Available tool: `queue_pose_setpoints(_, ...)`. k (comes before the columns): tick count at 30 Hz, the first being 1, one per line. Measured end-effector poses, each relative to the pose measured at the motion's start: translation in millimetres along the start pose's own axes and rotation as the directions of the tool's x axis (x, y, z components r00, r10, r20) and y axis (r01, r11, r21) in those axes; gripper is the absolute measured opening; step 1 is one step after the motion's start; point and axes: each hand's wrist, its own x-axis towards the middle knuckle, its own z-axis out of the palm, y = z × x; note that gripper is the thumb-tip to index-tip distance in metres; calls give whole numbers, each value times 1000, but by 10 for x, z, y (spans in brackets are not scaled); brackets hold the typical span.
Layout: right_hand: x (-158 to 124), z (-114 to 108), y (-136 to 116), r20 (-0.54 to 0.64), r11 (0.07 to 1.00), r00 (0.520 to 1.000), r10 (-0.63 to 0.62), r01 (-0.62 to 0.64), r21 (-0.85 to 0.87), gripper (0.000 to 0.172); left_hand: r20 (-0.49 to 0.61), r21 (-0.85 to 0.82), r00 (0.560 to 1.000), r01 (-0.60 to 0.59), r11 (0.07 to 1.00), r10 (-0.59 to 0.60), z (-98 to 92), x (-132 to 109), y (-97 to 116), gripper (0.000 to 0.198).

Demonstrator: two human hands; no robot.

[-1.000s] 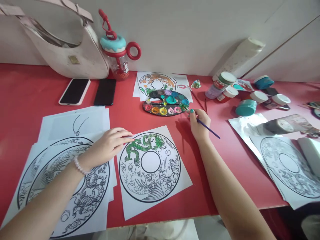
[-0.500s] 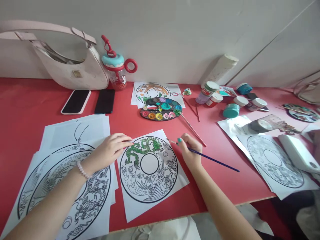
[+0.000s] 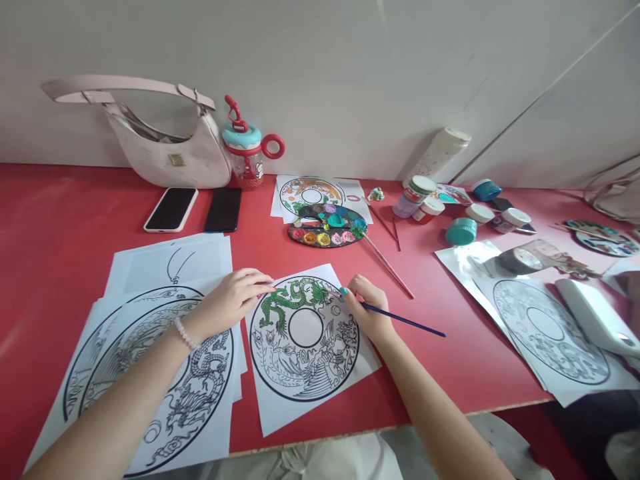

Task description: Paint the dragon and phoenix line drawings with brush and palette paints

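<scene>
A sheet with a circular line drawing [image 3: 306, 380] lies at the middle of the red table; the dragon at its top is painted green. My right hand [image 3: 369, 308] is closed around a dark blue paintbrush [image 3: 405, 320], its tip at the dragon's head. My left hand [image 3: 240, 295] lies palm down with fingers extended, fingertips on the upper left edge of the sheet. Beyond the drawing sits a palette [image 3: 327, 227] with several colours, and a second brush [image 3: 387, 265] leans on its right end.
Larger printed sheets [image 3: 205, 427] lie under my left forearm. Two phones [image 3: 171, 209], a white handbag [image 3: 175, 160] and a red-handled cup [image 3: 246, 157] stand behind. Paint jars [image 3: 461, 231] and another drawing [image 3: 550, 330] are on the right, with part of a person at the far right edge.
My right hand has moved left with the brush, bringing its tip from beside the sheet onto the dragon's head. The camera view has shifted slightly.
</scene>
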Motion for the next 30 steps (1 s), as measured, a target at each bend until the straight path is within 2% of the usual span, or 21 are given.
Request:
queue_pose_setpoints(9, -15, 24, 18, -18, 999, 1000, -19, 18, -35, 33, -25, 14, 1000, -13, 1000, 14, 42, -4, -36, 30)
queue_pose_setpoints(30, -3, 46, 36, -30, 998, 999, 22, -24, -66, 34, -33, 18, 999, -8, 1000, 9, 44, -18, -35, 31)
